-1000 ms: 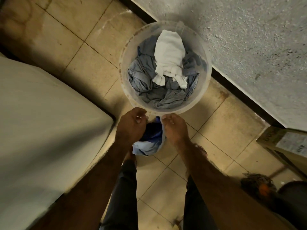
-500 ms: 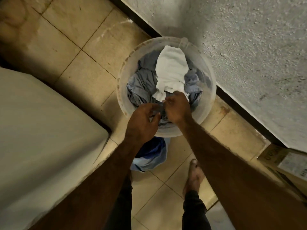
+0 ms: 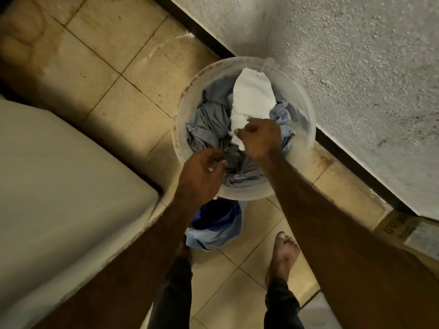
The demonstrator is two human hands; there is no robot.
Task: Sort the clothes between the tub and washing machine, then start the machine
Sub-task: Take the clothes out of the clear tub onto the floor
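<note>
A round translucent tub [image 3: 306, 129] stands on the tiled floor by the wall, holding grey-blue clothes [image 3: 206, 124] and a white cloth [image 3: 251, 96]. My right hand [image 3: 259, 138] is over the tub and pinches the lower end of the white cloth. At the tub's near rim hovers my left hand [image 3: 199, 174], fingers loosely curled, touching the grey clothes; whether it grips them is unclear. A blue garment [image 3: 218, 226] lies on the floor just in front of the tub. The white washing machine [image 3: 59, 186] fills the left side, its lid closed.
A rough plastered wall [image 3: 344, 67] runs diagonally behind the tub. A cardboard box [image 3: 408, 231] sits at the right edge. My bare right foot [image 3: 282, 252] stands on the tiles near the blue garment.
Both hands let go of the blue garment, which now lies on the floor, and moved up into the tub. My right hand has taken hold of the white cloth.
</note>
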